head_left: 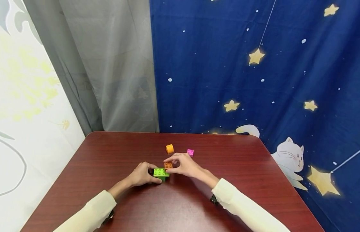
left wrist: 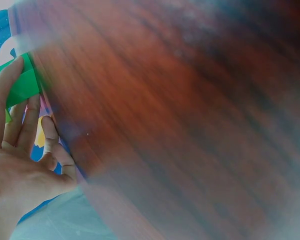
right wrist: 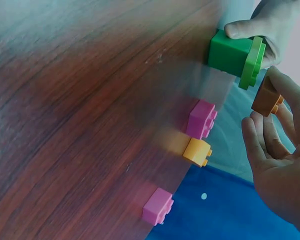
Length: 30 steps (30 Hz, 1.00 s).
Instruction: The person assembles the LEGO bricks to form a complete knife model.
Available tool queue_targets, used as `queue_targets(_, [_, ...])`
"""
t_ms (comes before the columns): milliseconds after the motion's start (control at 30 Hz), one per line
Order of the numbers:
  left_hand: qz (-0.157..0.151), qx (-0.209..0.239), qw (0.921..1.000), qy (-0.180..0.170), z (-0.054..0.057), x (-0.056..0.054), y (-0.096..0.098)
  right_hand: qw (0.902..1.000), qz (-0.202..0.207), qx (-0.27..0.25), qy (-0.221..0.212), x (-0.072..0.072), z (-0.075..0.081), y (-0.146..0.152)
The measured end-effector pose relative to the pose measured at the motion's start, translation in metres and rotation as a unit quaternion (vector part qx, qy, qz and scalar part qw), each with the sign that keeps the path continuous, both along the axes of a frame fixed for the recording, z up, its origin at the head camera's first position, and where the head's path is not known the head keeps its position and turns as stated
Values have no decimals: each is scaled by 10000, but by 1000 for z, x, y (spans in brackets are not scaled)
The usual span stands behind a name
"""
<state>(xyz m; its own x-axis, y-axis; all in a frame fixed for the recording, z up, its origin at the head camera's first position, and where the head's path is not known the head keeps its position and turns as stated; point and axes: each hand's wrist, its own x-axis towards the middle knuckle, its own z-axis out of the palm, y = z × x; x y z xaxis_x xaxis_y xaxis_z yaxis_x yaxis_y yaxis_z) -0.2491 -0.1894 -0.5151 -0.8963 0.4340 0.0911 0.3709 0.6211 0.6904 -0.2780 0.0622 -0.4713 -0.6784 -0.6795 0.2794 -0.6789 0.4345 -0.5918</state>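
My left hand (head_left: pixel 142 175) grips a green toy building block (right wrist: pixel 230 54) between thumb and fingers. A flatter light green studded block (head_left: pixel 160 172) sits on top of it, overhanging to one side. In the left wrist view the thumb lies against the green block (left wrist: pixel 25 84). My right hand (head_left: pixel 184 166) pinches a small orange-brown block (right wrist: pixel 266 100) with studs, its thumb and fingertips on opposite sides. That block is held up close beside the light green one, tilted in the right wrist view. The right hand's other fingers curve loosely below it.
On the reddish-brown table (head_left: pixel 110 151), beyond the hands, stand a yellow-orange block (head_left: pixel 169 149) with a rounded side and a pink block (head_left: pixel 190 152). The right wrist view shows another pink block (right wrist: pixel 200 119), hidden in the head view. Curtains (head_left: pixel 197 64) hang behind the table.
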Motion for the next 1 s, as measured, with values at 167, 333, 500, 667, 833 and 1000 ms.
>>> queue_targets(167, [-49, -12, 10000, 14, 0, -1, 0, 9999, 77, 59, 110, 0, -3, -6])
queue_targets(333, [-35, -47, 10000, 56, -1, -1, 1, 9998, 154, 84, 59, 3, -5, -13])
queue_targets(500, [-60, -5, 10000, 38, -2, 0, 1, 9997, 184, 67, 139, 5, -9, -19])
queue_targets(667, [-113, 40, 9999, -4, -2, 0, 0, 9997, 181, 63, 175, 7, -11, -23])
queue_targets(833, [-127, 64, 9999, 26, -3, 1, -1, 9998, 120, 86, 161, 7, -14, -24])
queue_targets(1000, [-132, 118, 9998, 16, 0, 0, 0, 9998, 48, 58, 170, 7, -15, -23])
